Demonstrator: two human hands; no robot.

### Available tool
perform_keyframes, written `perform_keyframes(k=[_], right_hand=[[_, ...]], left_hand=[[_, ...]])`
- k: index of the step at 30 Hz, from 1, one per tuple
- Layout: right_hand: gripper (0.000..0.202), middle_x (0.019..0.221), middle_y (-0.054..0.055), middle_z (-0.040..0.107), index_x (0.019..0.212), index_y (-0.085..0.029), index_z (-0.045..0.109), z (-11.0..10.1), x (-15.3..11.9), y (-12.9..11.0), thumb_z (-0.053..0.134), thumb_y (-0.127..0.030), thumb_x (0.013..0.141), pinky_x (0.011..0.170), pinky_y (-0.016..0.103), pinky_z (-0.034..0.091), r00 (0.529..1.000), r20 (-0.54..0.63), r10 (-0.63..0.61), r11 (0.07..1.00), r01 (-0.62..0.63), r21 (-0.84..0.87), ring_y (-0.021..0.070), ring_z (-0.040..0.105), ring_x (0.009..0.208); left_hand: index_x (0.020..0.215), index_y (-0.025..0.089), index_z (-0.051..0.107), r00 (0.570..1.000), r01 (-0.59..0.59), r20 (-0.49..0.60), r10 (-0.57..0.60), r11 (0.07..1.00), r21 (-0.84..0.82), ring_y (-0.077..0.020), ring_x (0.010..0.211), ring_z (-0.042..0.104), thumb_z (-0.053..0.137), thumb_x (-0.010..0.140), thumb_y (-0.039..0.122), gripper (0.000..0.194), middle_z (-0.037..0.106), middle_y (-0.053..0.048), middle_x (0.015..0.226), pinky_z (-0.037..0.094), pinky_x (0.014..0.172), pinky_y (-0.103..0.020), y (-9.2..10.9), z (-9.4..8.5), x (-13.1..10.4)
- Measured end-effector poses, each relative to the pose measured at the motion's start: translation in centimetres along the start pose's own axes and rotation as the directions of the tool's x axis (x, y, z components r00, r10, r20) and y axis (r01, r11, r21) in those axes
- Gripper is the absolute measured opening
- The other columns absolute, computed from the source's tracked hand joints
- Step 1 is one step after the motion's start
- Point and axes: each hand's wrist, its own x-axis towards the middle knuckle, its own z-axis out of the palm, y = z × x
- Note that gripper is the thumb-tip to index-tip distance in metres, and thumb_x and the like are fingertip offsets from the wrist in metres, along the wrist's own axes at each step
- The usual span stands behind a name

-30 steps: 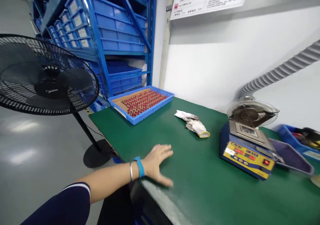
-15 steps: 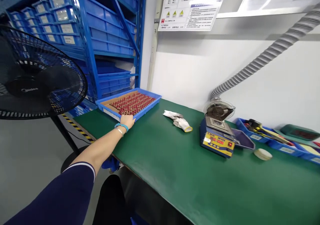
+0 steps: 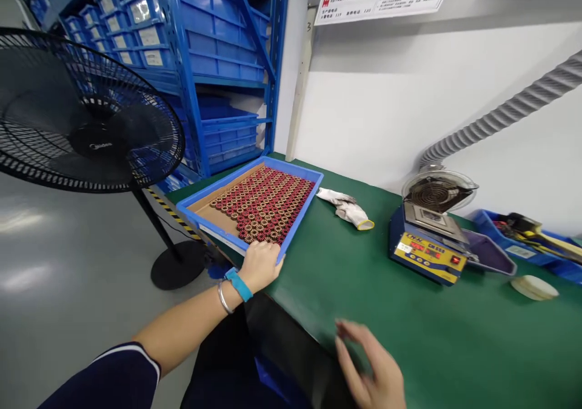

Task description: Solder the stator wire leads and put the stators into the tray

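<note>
My left hand (image 3: 261,263) grips the near corner of the blue tray (image 3: 300,169) of red-and-gold coil parts (image 3: 266,202), which sits at the left end of the green bench mat (image 3: 409,318) with its near corner at the table's front edge, while my right hand (image 3: 373,369) hovers open and empty, holding nothing, low over the mat by that edge. To handle the tray well I judge it must stay flat and slide level on the mat, a second hand on the opposite rim, since a one-corner lift could tilt it and spill the loose rows; the white glove (image 3: 348,208) and soldering station (image 3: 430,248) lie just to its right
</note>
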Motion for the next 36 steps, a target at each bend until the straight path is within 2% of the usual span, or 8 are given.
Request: perform_keyframes(k=[2,4,7,12,18,23,31,36], right_hand=[[0.027,0.088,0.005,0.067,0.113,-0.026,0.058,2.3,3.2,1.9,0.058,-0.032,0.087,0.068,0.033,0.060,0.988,0.145,-0.052,0.998,0.044,0.053,0.0197,0.068,0.077],[0.072,0.117,0.017,0.059,0.136,-0.018,0.041,5.1,5.4,2.9,0.066,-0.052,0.077,0.078,0.040,0.059,0.980,0.179,-0.083,0.994,0.069,0.085,0.0255,0.066,0.096],[0.126,0.147,0.027,0.023,0.150,-0.013,0.003,9.8,6.9,2.7,0.072,-0.068,0.059,0.096,0.053,0.049,0.979,0.195,-0.050,0.995,0.032,0.092,0.0372,0.045,0.127],[0.111,0.147,0.024,0.025,0.150,-0.017,-0.007,15.2,8.1,1.4,0.067,-0.051,0.075,0.099,0.055,0.043,0.986,0.154,0.066,0.997,-0.073,0.039,0.0368,0.033,0.135],[0.103,0.141,0.024,0.035,0.149,-0.015,-0.001,16.1,9.4,1.9,0.065,-0.045,0.077,0.096,0.055,0.043,0.989,0.137,0.051,0.999,-0.052,0.005,0.0374,0.036,0.132],[0.100,0.141,0.024,0.037,0.149,-0.017,-0.001,16.3,9.8,2.1,0.063,-0.047,0.078,0.093,0.056,0.043,0.986,0.149,0.069,0.997,-0.071,0.006,0.0385,0.038,0.130],[0.100,0.141,0.022,0.038,0.148,-0.019,0.003,17.0,10.3,2.6,0.065,-0.047,0.075,0.095,0.059,0.040,0.985,0.149,0.091,0.996,-0.088,-0.022,0.0379,0.037,0.131],[0.085,0.139,0.022,0.035,0.136,-0.022,0.032,17.0,11.5,3.3,0.070,-0.050,0.065,0.096,0.067,0.033,0.986,0.144,0.082,0.993,-0.068,-0.096,0.0425,0.033,0.131]], left_hand=[[0.081,0.017,0.059,0.997,-0.069,-0.045,0.064,0.992,-0.104,-0.0245,0.085,0.060,0.057,0.082,0.049,0.032,0.063,-0.008,0.082,0.045,0.078,-0.036,-0.3,-0.5,-1.4],[0.085,0.018,0.057,0.982,-0.105,-0.179,0.054,0.952,-0.289,-0.0222,0.085,0.059,0.061,0.076,0.055,0.038,0.062,-0.007,0.085,0.047,0.078,-0.034,-2.1,-1.2,-2.1],[0.095,0.016,0.056,0.947,0.084,-0.254,-0.200,0.911,-0.403,-0.0228,0.093,0.059,0.057,0.077,0.055,0.042,0.061,-0.011,0.100,0.047,0.085,-0.036,-7.0,-2.7,-1.1],[0.103,0.015,0.058,0.876,0.348,0.409,-0.254,0.921,-0.175,-0.0280,0.099,0.061,0.071,0.053,0.064,0.072,0.064,-0.012,0.108,0.048,0.086,-0.035,-13.6,-3.8,4.1],[0.103,0.017,0.058,0.769,0.212,0.629,-0.113,0.974,-0.083,-0.0240,0.087,0.063,0.080,0.038,0.055,0.079,0.063,-0.008,0.107,0.050,0.072,-0.028,-14.1,-2.6,8.4],[0.094,0.018,0.057,0.823,0.005,0.567,-0.007,1.000,0.006,-0.0239,0.085,0.060,0.079,0.042,0.054,0.067,0.063,-0.007,0.097,0.046,0.068,-0.028,-14.8,-1.3,9.2],[0.073,0.021,0.058,0.877,-0.040,0.478,0.051,0.999,-0.033,-0.0175,0.066,0.057,0.078,0.051,0.050,0.041,0.060,0.002,0.068,0.037,0.057,-0.025,-15.1,-0.5,9.6],[0.082,0.020,0.062,0.868,0.019,0.495,0.028,0.996,-0.089,-0.0196,0.069,0.059,0.078,0.051,0.053,0.048,0.063,0.000,0.072,0.040,0.059,-0.027,-15.9,-1.8,9.3]])
